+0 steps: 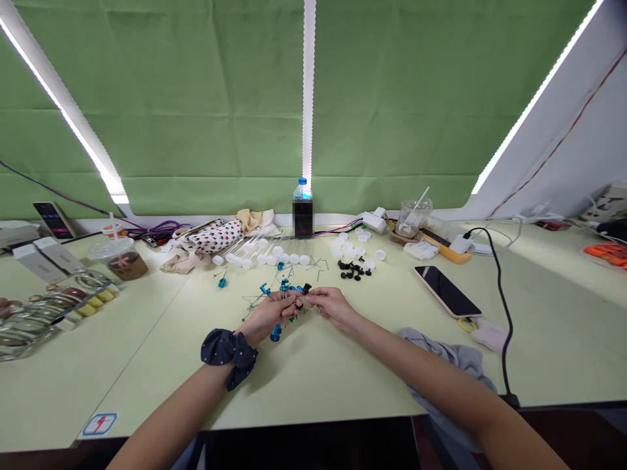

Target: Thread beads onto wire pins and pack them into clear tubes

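Observation:
My left hand [267, 316], wearing a dark dotted scrunchie at the wrist, is closed around thin metal rods with small blue heads. One blue head [275, 333] sticks out below the fingers, others above. Fingertips of my right hand [337, 305] meet those of the left, pinched beside a small black part [306, 288]; its exact hold is too small to make out. Just behind the hands lie bent metal wires [321, 264] and a loose blue-headed piece [222, 282]. To the right is a cluster of small black parts [350, 269].
Clear tubes with white caps [262, 258] lie at the table's middle back, loose white caps [350, 248] beside them. A dark bottle [302, 219] stands behind. Rightward are a phone [447, 290], a black cable [500, 307] and grey cloth [450, 356]; leftward, a drink cup [122, 260].

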Available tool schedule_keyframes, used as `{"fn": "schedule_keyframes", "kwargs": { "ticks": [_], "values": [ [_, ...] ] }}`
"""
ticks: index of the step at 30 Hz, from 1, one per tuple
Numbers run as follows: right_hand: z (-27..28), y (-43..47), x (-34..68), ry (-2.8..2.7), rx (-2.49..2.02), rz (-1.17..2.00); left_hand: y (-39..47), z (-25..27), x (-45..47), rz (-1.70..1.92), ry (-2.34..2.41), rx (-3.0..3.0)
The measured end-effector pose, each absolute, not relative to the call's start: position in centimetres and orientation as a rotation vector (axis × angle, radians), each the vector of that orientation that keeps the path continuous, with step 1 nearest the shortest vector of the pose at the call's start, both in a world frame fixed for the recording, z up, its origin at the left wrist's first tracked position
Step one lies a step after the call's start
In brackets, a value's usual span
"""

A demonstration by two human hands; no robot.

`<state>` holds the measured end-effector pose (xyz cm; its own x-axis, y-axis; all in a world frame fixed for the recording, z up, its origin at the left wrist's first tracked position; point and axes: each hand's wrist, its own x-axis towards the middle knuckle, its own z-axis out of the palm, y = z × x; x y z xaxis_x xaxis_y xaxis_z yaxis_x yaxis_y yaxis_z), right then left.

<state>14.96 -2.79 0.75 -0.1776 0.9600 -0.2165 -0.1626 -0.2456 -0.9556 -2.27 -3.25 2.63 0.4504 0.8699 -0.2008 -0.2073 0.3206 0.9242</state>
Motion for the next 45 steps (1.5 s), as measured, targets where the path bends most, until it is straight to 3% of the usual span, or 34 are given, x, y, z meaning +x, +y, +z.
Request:
{"fn": "schedule_keyframes", "kwargs": {
  "ticks": [8, 25, 39, 45],
  "values": [
    [-0.1, -2.6, 14.7, -1.234, -1.151, 1.301, -3.3, 2.2, -2.2, 0.854, 0.783, 0.991],
    [-0.4, -2.0, 15.6, -1.648, -1.37, 1.148, -2.6, 2.8, -3.1, 0.846, 0.899, 0.875],
    [0.7, -3.0, 15.4, -1.697, -1.197, 1.052, -2.4, 4.2, -4.9, 0.714, 0.718, 1.177],
    [2.0, -3.3, 15.3, -1.594, -1.052, 1.185, -3.2, 4.6, -4.3, 0.65, 0.696, 1.244]
  ]
}}
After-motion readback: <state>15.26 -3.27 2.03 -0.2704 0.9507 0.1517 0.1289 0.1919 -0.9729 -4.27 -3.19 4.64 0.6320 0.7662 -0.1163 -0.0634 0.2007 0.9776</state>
